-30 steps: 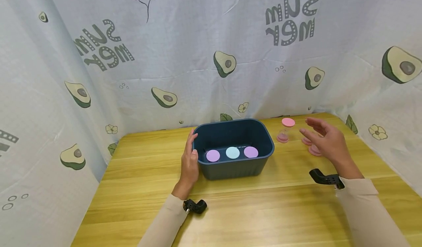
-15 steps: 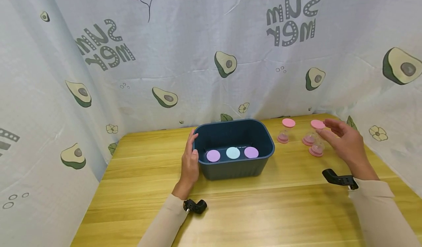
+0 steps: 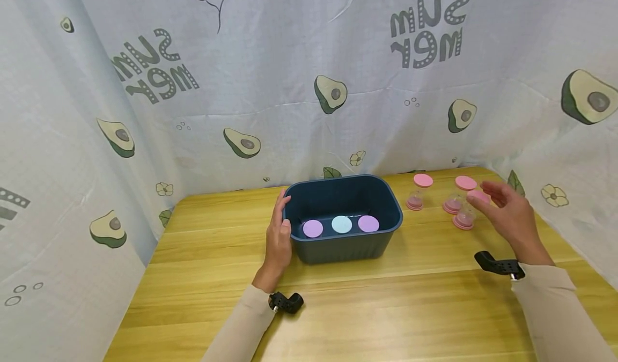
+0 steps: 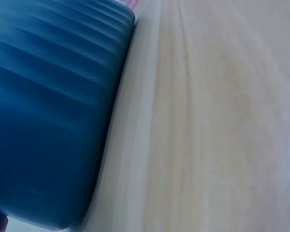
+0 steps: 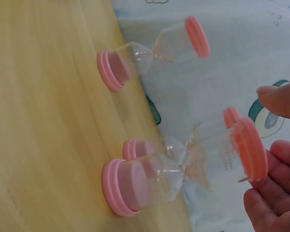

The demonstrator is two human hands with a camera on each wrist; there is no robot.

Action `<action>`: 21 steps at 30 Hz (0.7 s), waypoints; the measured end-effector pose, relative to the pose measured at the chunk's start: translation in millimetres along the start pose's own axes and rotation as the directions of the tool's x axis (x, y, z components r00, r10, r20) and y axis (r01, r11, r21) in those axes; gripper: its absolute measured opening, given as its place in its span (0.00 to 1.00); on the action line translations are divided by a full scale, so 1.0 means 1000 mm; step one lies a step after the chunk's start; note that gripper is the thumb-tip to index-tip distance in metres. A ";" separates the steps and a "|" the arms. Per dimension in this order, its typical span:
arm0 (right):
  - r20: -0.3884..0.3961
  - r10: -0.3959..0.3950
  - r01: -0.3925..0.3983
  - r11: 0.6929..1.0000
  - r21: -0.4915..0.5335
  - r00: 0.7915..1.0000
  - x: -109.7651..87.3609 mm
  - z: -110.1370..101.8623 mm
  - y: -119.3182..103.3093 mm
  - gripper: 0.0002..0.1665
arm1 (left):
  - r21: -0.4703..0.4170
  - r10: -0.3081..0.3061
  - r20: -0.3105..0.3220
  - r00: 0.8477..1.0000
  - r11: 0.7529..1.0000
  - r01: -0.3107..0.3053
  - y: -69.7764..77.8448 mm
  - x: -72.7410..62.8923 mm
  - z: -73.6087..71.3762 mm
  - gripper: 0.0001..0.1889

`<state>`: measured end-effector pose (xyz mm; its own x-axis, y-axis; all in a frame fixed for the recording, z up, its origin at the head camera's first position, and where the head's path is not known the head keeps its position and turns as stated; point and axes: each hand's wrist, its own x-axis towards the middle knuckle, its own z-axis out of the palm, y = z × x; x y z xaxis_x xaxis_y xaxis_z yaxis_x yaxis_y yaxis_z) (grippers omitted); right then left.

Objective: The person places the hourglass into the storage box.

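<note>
My left hand (image 3: pixel 278 244) rests against the left end of a dark blue bin (image 3: pixel 343 250), fingers straight up along its outer wall and thumb at the rim. My right hand (image 3: pixel 514 217) is at the top of the nearest pink-capped hourglass (image 3: pixel 465 218). In the right wrist view its fingers (image 5: pixel 275 193) are right at the pink top cap (image 5: pixel 251 150), while the thumb (image 5: pixel 280 99) stands apart from it. A second pink hourglass (image 3: pixel 453 205) stands close behind, and a third (image 3: pixel 415 198) farther left. All are upright on the table.
Inside the bin are two round purple tops (image 3: pixel 313 228) and a pale blue one (image 3: pixel 341 224) between them. The wooden table (image 3: pixel 367 308) ends at the back against a white curtain (image 3: pixel 280 56) printed with avocados, which also hangs at both sides.
My right hand has moved right and a little nearer, off the line of view to the two right-hand hourglasses, to the nearest one's cap. The left hand and bin have stayed put.
</note>
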<state>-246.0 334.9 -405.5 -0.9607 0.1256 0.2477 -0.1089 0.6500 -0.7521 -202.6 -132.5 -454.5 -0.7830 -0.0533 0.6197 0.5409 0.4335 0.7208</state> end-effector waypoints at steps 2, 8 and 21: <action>0.005 0.011 -0.011 1.000 -0.008 1.000 0.000 0.002 0.003 0.41 | -0.007 0.004 0.003 1.000 1.000 -0.004 0.000 0.000 0.000 0.29; -0.001 0.035 -0.035 0.999 -0.031 0.999 -0.001 0.007 0.012 0.41 | -0.007 0.002 0.008 1.000 1.000 -0.002 -0.001 -0.001 0.000 0.29; 0.010 0.043 -0.043 0.997 -0.067 0.999 0.000 0.011 0.023 0.42 | -0.018 0.002 0.007 1.000 1.000 -0.002 -0.001 0.000 0.000 0.29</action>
<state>-251.0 342.0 -429.3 -0.9669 0.1465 0.2091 -0.0505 0.6929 -0.7193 -203.2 -132.6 -456.0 -0.7841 -0.0460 0.6189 0.5477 0.4176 0.7250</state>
